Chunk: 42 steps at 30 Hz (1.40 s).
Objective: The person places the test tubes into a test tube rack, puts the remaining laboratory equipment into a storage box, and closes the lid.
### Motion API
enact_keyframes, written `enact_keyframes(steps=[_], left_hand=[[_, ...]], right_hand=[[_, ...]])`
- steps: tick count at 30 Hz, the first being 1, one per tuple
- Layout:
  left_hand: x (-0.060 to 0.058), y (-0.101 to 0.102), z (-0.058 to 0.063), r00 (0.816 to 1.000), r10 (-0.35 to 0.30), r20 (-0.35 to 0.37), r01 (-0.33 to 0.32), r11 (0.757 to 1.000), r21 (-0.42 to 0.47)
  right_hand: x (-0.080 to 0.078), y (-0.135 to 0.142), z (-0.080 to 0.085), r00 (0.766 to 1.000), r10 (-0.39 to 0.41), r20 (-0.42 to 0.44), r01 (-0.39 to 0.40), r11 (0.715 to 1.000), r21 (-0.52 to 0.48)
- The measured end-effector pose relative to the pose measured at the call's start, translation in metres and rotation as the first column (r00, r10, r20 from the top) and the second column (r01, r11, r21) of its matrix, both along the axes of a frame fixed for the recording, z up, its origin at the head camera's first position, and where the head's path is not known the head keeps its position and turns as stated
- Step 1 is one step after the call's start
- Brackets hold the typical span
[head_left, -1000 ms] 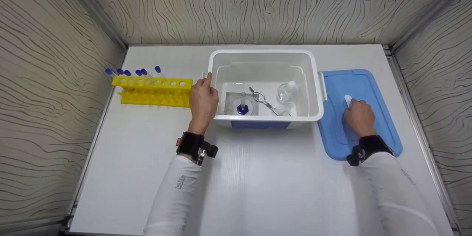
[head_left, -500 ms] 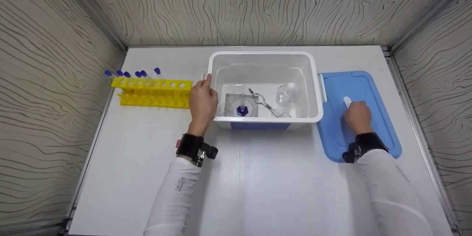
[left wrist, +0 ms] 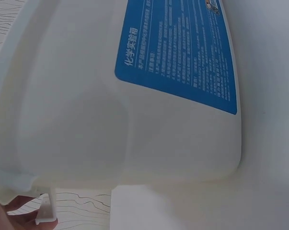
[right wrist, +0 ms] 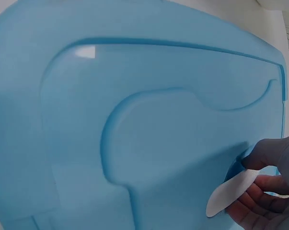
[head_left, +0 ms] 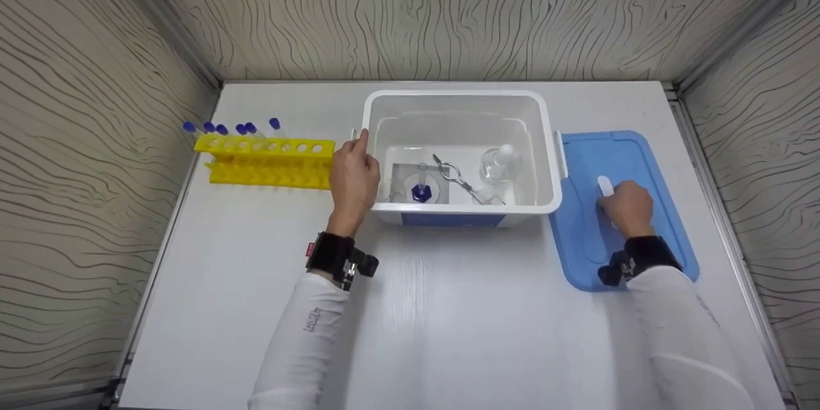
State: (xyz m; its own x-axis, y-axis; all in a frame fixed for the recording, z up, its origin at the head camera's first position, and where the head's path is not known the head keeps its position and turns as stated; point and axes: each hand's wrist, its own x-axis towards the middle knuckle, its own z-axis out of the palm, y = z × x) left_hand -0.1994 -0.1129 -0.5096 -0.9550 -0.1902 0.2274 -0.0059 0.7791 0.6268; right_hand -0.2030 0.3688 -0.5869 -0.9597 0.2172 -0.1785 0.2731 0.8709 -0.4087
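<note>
My left hand (head_left: 354,174) grips the left rim of a white plastic storage box (head_left: 464,208). In the left wrist view its fingers (left wrist: 27,219) curl by the white side latch (left wrist: 46,208), below the box wall with a blue label (left wrist: 178,52). To the right of the box, a blue lid (head_left: 580,230) lies with its outer face up. My right hand (head_left: 629,206) holds the white handle (right wrist: 230,194) of that lid, thumb on one side and fingers bent under the other.
Inside the box are metal tongs (head_left: 460,178), a clear glass flask (head_left: 494,166) and a purple hexagonal-based glass piece (head_left: 421,192). Left of it stands a yellow test tube rack (head_left: 269,173) with several purple-capped tubes (head_left: 250,128). Patterned walls (head_left: 435,13) border the white table (head_left: 448,333).
The blue lid has shifted slightly toward me, with my right hand still on its handle. My left hand stays at the box's left rim.
</note>
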Motion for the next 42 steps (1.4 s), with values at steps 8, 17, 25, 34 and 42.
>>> enact_keyframes(steps=[8,17,25,34,42], left_hand=[[0.001,-0.003,-0.001,1.000,0.005,-0.018,-0.005,1.000,-0.018],[0.000,0.000,-0.001,1.000,-0.008,-0.008,0.008,1.000,-0.001],[0.001,-0.001,-0.004,1.000,-0.003,-0.025,0.003,1.000,-0.028],[-0.001,0.000,-0.003,0.999,-0.002,-0.036,0.001,0.999,-0.033],[-0.001,0.000,-0.001,1.000,-0.006,-0.015,0.005,1.000,-0.023]], right_hand=[[0.013,0.010,0.001,1.000,0.023,0.003,-0.023,0.996,-0.091],[0.022,0.022,0.011,1.000,0.025,0.018,-0.023,0.996,-0.089],[0.018,0.033,0.028,1.000,0.007,-0.012,-0.008,0.997,-0.079],[0.014,0.044,0.052,0.999,-0.030,-0.012,0.029,0.998,-0.063],[0.008,0.044,0.077,0.996,-0.020,-0.083,0.016,0.999,-0.043]])
